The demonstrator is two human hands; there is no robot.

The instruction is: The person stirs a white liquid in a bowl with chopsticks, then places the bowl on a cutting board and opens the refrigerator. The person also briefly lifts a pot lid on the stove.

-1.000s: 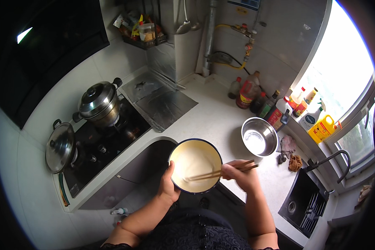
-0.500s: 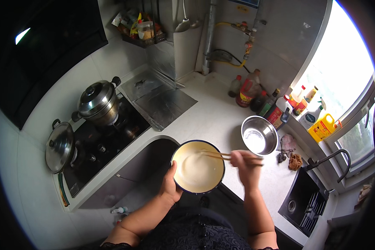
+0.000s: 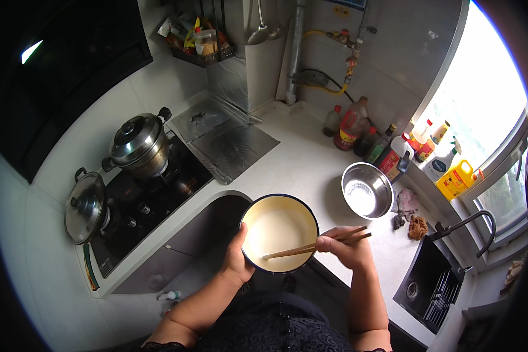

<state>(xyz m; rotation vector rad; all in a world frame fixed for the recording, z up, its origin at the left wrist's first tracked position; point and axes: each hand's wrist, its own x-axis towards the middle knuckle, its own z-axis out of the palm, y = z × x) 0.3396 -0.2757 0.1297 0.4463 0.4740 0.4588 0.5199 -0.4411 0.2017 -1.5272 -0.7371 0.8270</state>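
Observation:
A cream-coloured enamel bowl [image 3: 306,218] with a dark blue rim is held in front of my body, over the counter's inner edge. Inside it lies a pale, whitish liquid or batter [image 3: 276,232]. My left hand [image 3: 238,258] grips the bowl's left side, thumb at the rim and the other fingers mostly hidden beneath. In my right hand [image 3: 347,249] is a pair of wooden chopsticks [image 3: 293,251]. Their tips dip into the pale mixture at the bowl's lower left, and their back ends stick out to the right past my fingers.
A steel bowl [image 3: 385,186] stands on the white counter [image 3: 311,158], near several bottles [image 3: 352,126]. The black sink [image 3: 413,290] with its faucet is at right. At left, a lidded steel pot [image 3: 138,141] and a lidded pan [image 3: 85,208] sit on the black gas stove [image 3: 126,202].
The chopsticks have swept from the bowl's upper part to its lower left, and my right hand has turned and lowered slightly. My left hand still holds the bowl in nearly the same place.

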